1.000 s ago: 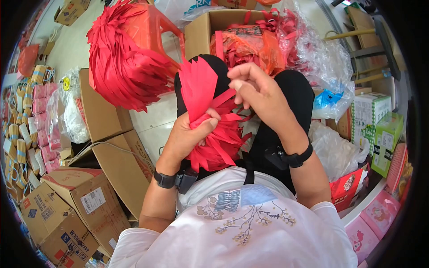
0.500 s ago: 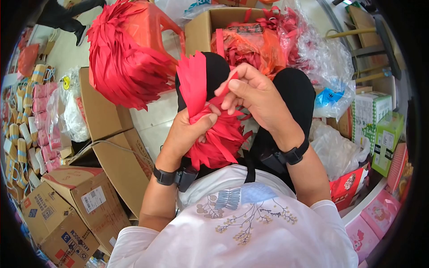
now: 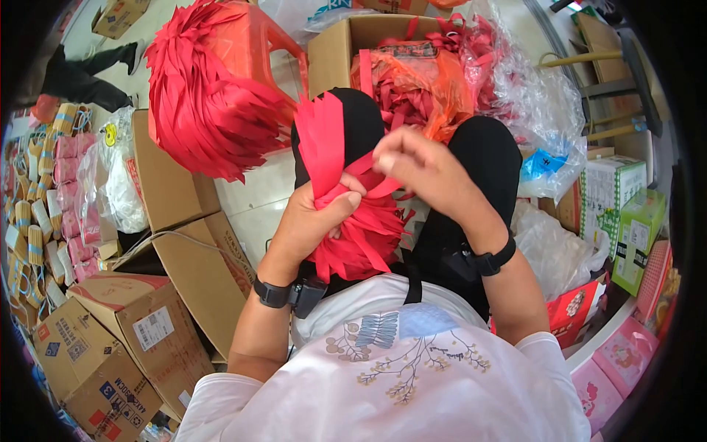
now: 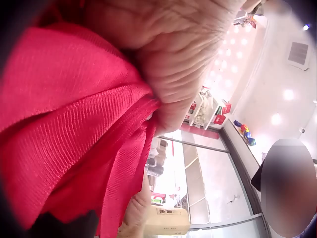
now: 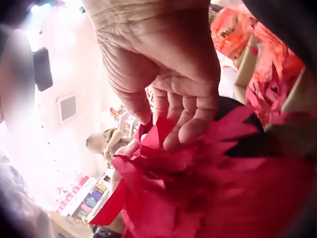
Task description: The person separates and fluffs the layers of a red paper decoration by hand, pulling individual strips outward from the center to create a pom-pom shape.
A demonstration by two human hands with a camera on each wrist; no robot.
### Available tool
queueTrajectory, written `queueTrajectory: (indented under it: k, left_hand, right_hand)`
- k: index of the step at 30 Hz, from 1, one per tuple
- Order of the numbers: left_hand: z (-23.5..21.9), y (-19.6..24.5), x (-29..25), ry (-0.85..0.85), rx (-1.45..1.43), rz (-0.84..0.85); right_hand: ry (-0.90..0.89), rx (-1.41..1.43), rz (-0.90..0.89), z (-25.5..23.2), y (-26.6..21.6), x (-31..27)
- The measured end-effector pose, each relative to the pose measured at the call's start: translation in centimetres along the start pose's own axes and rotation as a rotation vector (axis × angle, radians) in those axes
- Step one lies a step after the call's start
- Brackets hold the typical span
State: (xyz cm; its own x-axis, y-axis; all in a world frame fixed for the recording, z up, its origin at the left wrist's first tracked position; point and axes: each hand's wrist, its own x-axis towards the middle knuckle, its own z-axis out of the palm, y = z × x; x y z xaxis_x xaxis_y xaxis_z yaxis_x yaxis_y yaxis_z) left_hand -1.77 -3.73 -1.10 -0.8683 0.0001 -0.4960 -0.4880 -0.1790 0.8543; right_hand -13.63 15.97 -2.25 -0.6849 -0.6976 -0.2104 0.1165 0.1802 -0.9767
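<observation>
A bundle of red ribbon strips (image 3: 359, 234) with pointed ends lies over the person's lap. My left hand (image 3: 315, 217) grips it, thumb across the top, and a fan of flat strips (image 3: 322, 136) stands up beyond the fist. In the left wrist view, the gathered ribbon (image 4: 84, 119) runs into the curled palm. My right hand (image 3: 423, 169) is just to the right, its fingertips blurred in the head view. It pinches one red ribbon strip (image 3: 366, 163) that leads back to the left hand. The right wrist view shows thumb and fingers (image 5: 190, 124) around a strip.
A large red ribbon bunch (image 3: 210, 110) drapes over an orange stool (image 3: 239, 44). Ahead, a cardboard box (image 3: 329, 59) holds loose ribbon and orange plastic bags. More cardboard boxes (image 3: 143, 331) stand at left. Clear plastic (image 3: 530, 96) lies at right. Someone in dark trousers (image 3: 92, 74) is at upper left.
The right hand first dipped toward the left hand, then drew back slightly right along the strip. The left hand keeps its grip. A passer-by has come into view at upper left.
</observation>
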Motion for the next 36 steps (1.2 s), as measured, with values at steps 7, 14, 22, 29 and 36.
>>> queueTrajectory:
  k: [7,14,22,29,36]
  left_hand:
    - [0.9,-0.3,0.1,-0.020,0.152,0.031]
    - [0.8,0.0,0.0,0.005,0.150,0.003]
    - [0.9,-0.1,0.1,0.010,0.129,0.004]
    - [0.8,-0.3,0.2,0.011,0.117,0.000]
    - [1.0,0.1,0.0,0.022,0.135,-0.012]
  right_hand:
    - [0.099,0.319,0.105,0.8,-2.3,2.9]
    - [0.106,0.385,0.044,1.1,-2.4,2.9]
    - [0.140,0.371,0.033,1.1,-2.4,2.2]
    - [0.231,0.227,0.000,1.3,-2.0,1.7]
    - [0.140,0.764,0.001,1.3,-1.4,0.8]
